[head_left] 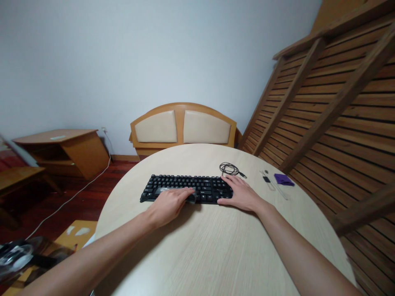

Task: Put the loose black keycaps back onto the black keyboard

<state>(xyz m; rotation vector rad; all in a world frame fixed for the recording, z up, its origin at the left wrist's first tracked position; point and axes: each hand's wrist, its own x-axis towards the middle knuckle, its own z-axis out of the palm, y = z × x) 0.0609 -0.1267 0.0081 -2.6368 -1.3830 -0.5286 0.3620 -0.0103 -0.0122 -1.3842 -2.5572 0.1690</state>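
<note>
A black keyboard lies on the round pale table. My left hand is over its front left part, fingers closed on a flat, greyish, partly see-through strip above the keys. What kind of thing the strip is cannot be made out. My right hand grips the keyboard's right end, thumb at the front edge and fingers reaching the back edge. Behind that end, the coiled black cable with its plug rests on the tabletop.
To the right on the table are a folded purple cloth, a small black item and a thin pale rod. A wooden headboard stands behind, a slatted wooden frame leans right, and a desk stands left.
</note>
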